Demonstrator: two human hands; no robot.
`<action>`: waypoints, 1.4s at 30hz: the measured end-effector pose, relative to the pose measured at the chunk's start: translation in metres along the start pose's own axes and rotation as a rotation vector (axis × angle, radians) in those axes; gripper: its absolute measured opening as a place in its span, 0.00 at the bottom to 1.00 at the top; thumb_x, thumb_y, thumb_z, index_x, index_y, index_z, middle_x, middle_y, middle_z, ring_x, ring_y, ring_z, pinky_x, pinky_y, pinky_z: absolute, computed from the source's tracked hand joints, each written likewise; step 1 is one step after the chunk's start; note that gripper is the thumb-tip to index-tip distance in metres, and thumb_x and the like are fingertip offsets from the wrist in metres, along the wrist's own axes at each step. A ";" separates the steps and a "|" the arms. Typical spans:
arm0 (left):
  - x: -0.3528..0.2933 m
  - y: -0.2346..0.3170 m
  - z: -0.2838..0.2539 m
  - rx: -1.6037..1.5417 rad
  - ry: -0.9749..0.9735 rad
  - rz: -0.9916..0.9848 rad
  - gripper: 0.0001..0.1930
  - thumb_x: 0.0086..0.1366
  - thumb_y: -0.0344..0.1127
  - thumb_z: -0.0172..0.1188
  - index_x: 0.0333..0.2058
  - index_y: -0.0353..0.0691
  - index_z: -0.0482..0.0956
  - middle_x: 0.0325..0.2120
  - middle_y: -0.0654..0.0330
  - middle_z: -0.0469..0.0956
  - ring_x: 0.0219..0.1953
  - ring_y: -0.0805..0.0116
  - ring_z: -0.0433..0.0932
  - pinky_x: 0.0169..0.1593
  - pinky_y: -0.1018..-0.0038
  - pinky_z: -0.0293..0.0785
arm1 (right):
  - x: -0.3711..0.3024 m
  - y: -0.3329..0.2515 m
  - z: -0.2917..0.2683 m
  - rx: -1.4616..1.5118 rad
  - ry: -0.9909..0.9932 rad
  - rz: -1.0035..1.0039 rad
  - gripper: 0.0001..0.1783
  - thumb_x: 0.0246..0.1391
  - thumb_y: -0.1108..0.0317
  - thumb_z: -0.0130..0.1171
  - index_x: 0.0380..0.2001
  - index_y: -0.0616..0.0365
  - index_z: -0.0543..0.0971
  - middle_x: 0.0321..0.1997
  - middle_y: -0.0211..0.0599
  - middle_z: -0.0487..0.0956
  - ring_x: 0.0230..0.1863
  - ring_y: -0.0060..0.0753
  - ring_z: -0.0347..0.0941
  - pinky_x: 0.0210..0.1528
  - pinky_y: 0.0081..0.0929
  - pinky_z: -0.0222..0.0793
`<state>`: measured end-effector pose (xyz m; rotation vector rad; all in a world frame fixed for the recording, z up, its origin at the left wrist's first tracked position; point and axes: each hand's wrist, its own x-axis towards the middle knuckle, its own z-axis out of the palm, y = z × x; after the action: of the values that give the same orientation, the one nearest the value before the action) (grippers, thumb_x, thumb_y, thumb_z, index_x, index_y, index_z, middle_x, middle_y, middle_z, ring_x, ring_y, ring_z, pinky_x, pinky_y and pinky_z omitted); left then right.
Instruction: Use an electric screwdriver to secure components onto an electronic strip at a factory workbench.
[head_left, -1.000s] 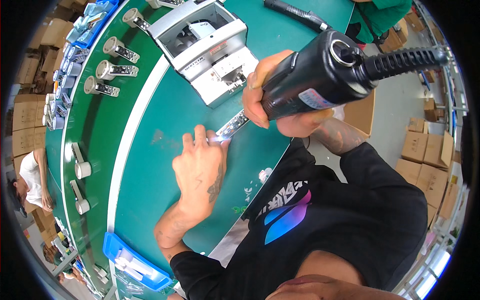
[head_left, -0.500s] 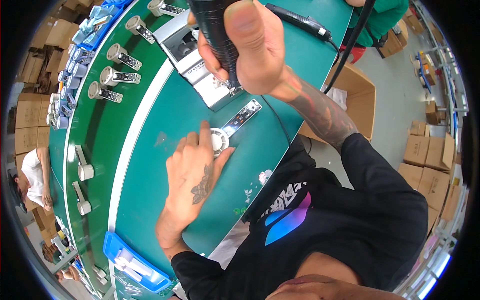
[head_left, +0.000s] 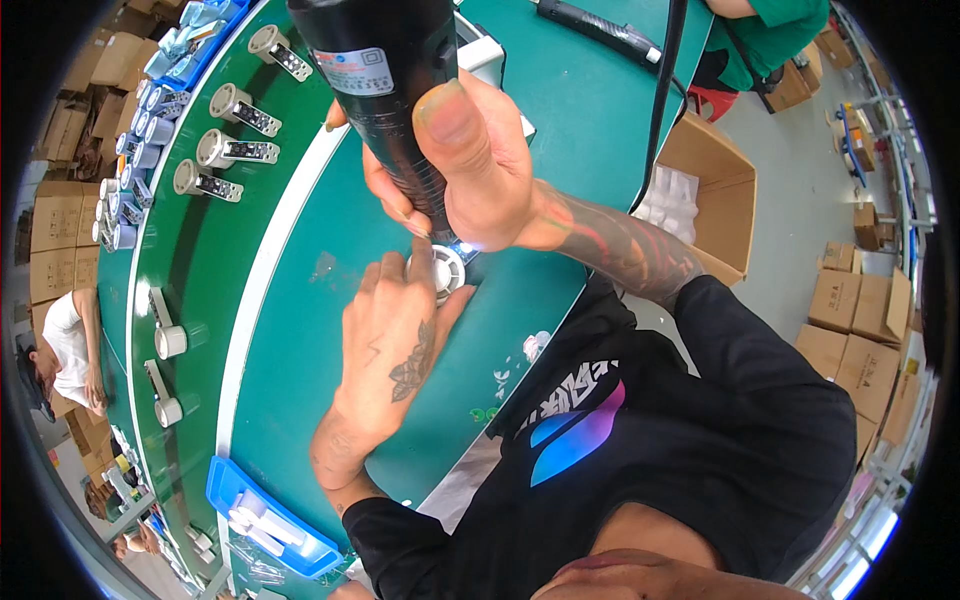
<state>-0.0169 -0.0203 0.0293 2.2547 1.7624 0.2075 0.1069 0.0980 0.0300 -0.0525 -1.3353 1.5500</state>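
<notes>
My right hand [head_left: 480, 165] is wrapped round a black electric screwdriver [head_left: 385, 110], held upright with its lower end over the workpiece. Beneath it on the green bench lies a small white round housing [head_left: 447, 283] with a slotted rim. My left hand [head_left: 385, 325] holds this housing, forefinger and thumb on either side of it. A circuit board strip extends from the housing; the screwdriver and my right hand hide most of it, and a bright light shines there. The screwdriver's tip is hidden, so I cannot tell whether it touches a screw.
A white device [head_left: 482, 55] is partly hidden behind the screwdriver. Another black electric screwdriver [head_left: 600, 32] lies at the far edge. On the left, a green conveyor belt [head_left: 200, 300] carries several similar housings. A blue tray [head_left: 270, 525] holds white parts. Beside the bench stands an open carton [head_left: 725, 200].
My right hand has brought the screwdriver down and toward me, from beside the white device to over the housing. My left hand has shifted slightly right with the housing.
</notes>
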 end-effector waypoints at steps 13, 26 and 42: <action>0.001 -0.002 0.001 -0.002 0.006 -0.013 0.27 0.61 0.37 0.71 0.54 0.25 0.74 0.32 0.47 0.77 0.36 0.52 0.81 0.32 0.62 0.80 | -0.001 -0.001 -0.003 0.014 0.053 0.015 0.32 0.68 0.37 0.53 0.50 0.60 0.72 0.20 0.26 0.72 0.15 0.13 0.65 0.16 0.17 0.59; 0.002 -0.002 -0.001 -0.030 -0.008 0.036 0.21 0.62 0.35 0.69 0.48 0.29 0.74 0.32 0.47 0.76 0.37 0.50 0.79 0.34 0.59 0.79 | -0.013 0.004 -0.007 -0.075 -0.093 0.017 0.46 0.64 0.31 0.51 0.54 0.73 0.67 0.32 0.40 0.75 0.20 0.17 0.68 0.20 0.19 0.61; 0.004 0.001 0.000 0.008 0.021 0.047 0.28 0.62 0.35 0.70 0.56 0.26 0.75 0.36 0.46 0.77 0.40 0.48 0.79 0.38 0.57 0.79 | 0.024 -0.034 -0.042 0.061 -0.123 -0.327 0.32 0.68 0.41 0.55 0.49 0.65 0.72 0.24 0.29 0.76 0.21 0.15 0.71 0.21 0.16 0.65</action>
<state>-0.0148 -0.0171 0.0300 2.3091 1.7250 0.2342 0.1434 0.1387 0.0525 0.2900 -1.3162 1.3302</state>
